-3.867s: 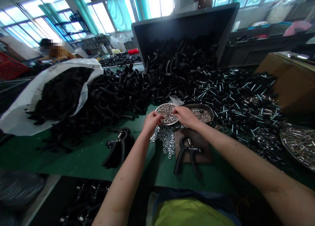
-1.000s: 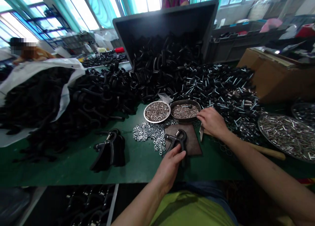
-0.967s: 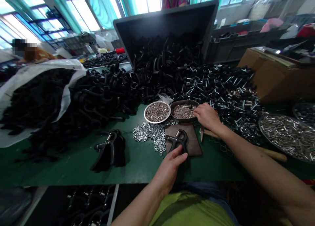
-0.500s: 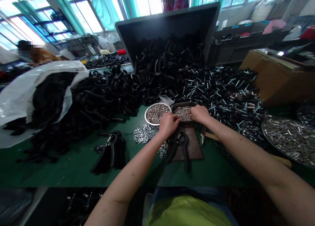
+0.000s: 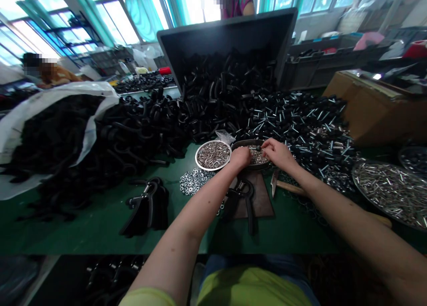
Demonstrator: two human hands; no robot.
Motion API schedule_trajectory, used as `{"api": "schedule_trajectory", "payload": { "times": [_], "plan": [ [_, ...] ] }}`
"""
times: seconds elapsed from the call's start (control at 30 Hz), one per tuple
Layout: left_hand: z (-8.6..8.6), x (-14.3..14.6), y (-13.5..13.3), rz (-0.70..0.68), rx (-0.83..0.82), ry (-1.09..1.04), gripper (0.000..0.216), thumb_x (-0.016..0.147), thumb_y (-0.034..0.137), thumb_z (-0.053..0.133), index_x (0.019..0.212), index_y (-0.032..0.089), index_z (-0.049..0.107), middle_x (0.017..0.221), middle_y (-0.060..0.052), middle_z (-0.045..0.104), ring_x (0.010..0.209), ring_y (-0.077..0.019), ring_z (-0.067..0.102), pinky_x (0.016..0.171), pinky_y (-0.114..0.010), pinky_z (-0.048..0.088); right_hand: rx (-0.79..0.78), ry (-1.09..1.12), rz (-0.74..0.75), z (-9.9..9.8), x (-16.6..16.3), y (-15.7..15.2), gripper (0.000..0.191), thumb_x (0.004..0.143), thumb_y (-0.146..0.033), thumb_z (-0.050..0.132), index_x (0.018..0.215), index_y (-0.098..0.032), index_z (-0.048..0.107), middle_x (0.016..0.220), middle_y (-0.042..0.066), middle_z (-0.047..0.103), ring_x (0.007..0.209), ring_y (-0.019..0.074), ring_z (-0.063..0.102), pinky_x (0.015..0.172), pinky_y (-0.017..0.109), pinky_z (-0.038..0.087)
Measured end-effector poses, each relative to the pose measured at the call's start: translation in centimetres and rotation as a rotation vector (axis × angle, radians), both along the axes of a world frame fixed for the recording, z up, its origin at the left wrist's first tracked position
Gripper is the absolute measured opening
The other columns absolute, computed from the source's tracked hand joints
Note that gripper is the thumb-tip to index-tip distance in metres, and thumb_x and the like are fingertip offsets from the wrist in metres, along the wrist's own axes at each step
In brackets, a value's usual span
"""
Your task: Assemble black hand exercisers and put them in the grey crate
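Tin (image 5: pixel 260 167), dark and oval, stands on the green tabletop (image 5: pixel 187 235) directly ahead of the person, with its long axis running roughly left to right. Left hand (image 5: pixel 241 158) covers its left end; right hand (image 5: pixel 278 155) is at its right end, so both are about equally near. Left fingers are curled and hidden from view; whether they grasp a part cannot be told. Right thumb and index finger appear loosely parted at the rim; any small part between them cannot be made out. Tin contents: small metal parts (image 5: pixel 256 157) and 1 black-headed piece (image 5: pixel 258 148), close to the right fingertips.

Toward the person from the tin, 1 black hand exerciser (image 5: pixel 251 212) lies partly on a brown plate (image 5: pixel 265 201), coil end pointing away and handles toward the person. Left forearm is nearer to it.

Adjacent containers and items:
- Round dish (image 5: pixel 213 169), left of the tin: metal parts, rings among them.
- Loose nuts or washers (image 5: pixel 193 181): in front of the round dish.
- Hammer (image 5: pixel 291 188): right of the plate.
- Large dish (image 5: pixel 357 181), far right: slim metal pins.
- Grey bin (image 5: pixel 223 32), behind: tipped toward the person, black parts inside.
- White sack (image 5: pixel 103 91), left: black parts.
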State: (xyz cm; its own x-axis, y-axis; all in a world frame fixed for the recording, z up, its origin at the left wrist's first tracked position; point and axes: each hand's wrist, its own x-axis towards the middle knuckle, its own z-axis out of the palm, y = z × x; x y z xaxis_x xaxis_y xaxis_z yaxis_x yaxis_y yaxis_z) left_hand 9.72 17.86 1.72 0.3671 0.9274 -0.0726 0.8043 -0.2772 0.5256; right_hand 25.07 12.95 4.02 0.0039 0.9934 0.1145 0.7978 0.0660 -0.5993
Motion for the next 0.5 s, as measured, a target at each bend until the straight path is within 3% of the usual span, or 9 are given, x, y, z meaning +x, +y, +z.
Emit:
{"api": "schedule_trajectory", "payload": {
  "times": [0.17, 0.27, 0.33, 0.43, 0.5],
  "plan": [
    [0.2, -1.4, 0.0, 0.066, -0.052, -0.241, 0.004, 0.076, 0.015, 0.063, 0.079, 0.013, 0.062, 0.081, -0.010, 0.066, 0.083, -0.0213, 0.062, 0.080, -0.034, 0.045, -0.151, 0.311, 0.202, -1.0, -1.4, -2.9, 0.020, 0.082, -0.025, 0.043, 0.095, -0.016, 0.054, 0.083, 0.005, 0.070, 0.057, 0.0108, 0.058, 0.054, 0.023, 0.045],
    [0.8, -2.6, -0.9, 0.102, -0.106, -0.408, 0.006, 0.082, 0.019, 0.057, 0.085, 0.014, 0.058, 0.074, -0.004, 0.064, 0.064, -0.0123, 0.058, 0.066, -0.027, 0.047, -0.255, 0.419, 0.300, -2.0, -2.8, -4.2, 0.017, 0.076, -0.029, 0.054, 0.085, -0.015, 0.059, 0.072, 0.002, 0.066, 0.055, 0.0115, 0.055, 0.051, 0.024, 0.043],
    [1.1, -3.8, -2.1, 0.143, -0.221, -0.596, 0.010, 0.083, 0.024, 0.059, 0.085, 0.014, 0.057, 0.070, -0.001, 0.062, 0.055, -0.0075, 0.053, 0.059, -0.022, 0.045, -0.258, 0.382, 0.314, -2.7, -3.5, -4.4, 0.016, 0.072, -0.028, 0.059, 0.080, -0.015, 0.063, 0.067, 0.000, 0.063, 0.057, 0.0119, 0.055, 0.054, 0.025, 0.042],
    [1.0, -6.5, -4.5, 0.256, -0.487, -0.948, 0.019, 0.077, 0.029, 0.067, 0.077, 0.014, 0.056, 0.070, 0.000, 0.061, 0.050, -0.0032, 0.049, 0.051, -0.016, 0.041, -0.219, 0.339, 0.332, -3.5, -4.2, -4.1, 0.012, 0.071, -0.025, 0.060, 0.076, -0.016, 0.066, 0.076, 0.001, 0.063, 0.067, 0.0125, 0.056, 0.064, 0.026, 0.043],
    [0.4, -8.4, -6.4, 0.325, -0.592, -1.069, 0.022, 0.074, 0.031, 0.070, 0.075, 0.013, 0.057, 0.071, -0.001, 0.061, 0.050, -0.0022, 0.049, 0.048, -0.014, 0.040, -0.192, 0.308, 0.357, -3.8, -4.4, -3.8, 0.010, 0.071, -0.024, 0.061, 0.075, -0.017, 0.067, 0.081, 0.001, 0.062, 0.074, 0.0131, 0.057, 0.071, 0.027, 0.043]
  ]
}}
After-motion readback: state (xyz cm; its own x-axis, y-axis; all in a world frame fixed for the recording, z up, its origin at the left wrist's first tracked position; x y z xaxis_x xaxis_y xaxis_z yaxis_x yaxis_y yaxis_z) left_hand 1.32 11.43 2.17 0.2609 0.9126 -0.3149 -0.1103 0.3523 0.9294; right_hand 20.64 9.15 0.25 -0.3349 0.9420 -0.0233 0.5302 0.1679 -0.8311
